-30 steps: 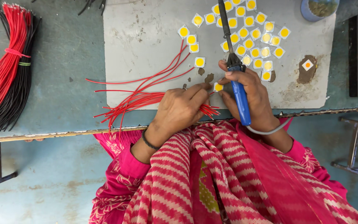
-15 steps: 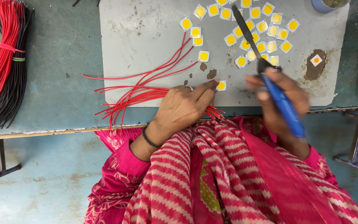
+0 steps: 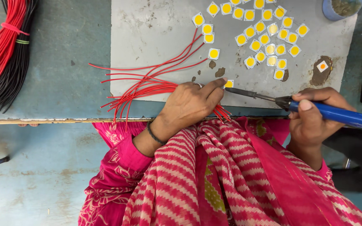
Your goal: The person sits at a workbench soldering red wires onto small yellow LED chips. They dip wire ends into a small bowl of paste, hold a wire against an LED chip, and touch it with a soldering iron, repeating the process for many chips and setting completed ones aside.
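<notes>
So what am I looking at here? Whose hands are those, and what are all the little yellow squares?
The picture comes from a camera worn on a person's head, looking down, so you see that person's own two hands and their pink striped clothes.

The right hand holds a soldering iron: a tool with a blue handle and a thin metal tip. The tip reaches toward one small yellow square near the board's front edge. The left hand rests on a fan of thin red wires, with a fingertip right beside that square.

The squares are small flat chips with yellow round middles, scattered on a grey board. The board lies on a blue-grey table.

On the far left is a thick bundle of red and black wires. A blue cup sits at the top right corner.
</notes>
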`<control>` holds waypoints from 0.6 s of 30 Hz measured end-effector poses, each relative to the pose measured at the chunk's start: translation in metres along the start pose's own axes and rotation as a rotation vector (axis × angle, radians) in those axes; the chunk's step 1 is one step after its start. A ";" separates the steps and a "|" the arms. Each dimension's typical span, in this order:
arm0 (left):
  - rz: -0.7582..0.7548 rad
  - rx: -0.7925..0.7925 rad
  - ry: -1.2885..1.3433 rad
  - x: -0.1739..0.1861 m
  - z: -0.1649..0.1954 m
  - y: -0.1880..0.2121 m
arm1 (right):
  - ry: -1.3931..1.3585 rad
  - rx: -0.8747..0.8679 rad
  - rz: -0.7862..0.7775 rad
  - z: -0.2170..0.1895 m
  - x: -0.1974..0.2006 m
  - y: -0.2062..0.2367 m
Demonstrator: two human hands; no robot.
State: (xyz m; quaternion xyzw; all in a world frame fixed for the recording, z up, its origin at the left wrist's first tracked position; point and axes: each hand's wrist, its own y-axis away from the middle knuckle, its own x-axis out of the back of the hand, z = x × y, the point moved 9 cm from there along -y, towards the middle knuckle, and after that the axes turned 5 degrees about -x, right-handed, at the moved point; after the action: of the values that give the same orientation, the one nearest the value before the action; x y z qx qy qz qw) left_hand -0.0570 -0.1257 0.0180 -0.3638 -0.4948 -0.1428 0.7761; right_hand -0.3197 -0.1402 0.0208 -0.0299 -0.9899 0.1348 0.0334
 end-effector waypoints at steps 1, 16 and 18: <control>-0.002 0.002 0.008 -0.001 0.000 0.000 | 0.010 -0.016 -0.010 0.001 -0.002 0.000; -0.001 0.014 0.012 -0.005 -0.001 0.000 | 0.151 0.016 -0.127 -0.016 -0.020 -0.009; -0.001 0.017 0.018 -0.005 0.000 -0.001 | 0.227 0.055 -0.144 -0.024 -0.023 -0.011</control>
State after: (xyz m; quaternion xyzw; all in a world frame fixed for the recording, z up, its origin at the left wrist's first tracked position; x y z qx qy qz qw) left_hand -0.0594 -0.1271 0.0137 -0.3559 -0.4891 -0.1423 0.7835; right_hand -0.2954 -0.1460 0.0459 0.0272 -0.9752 0.1547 0.1557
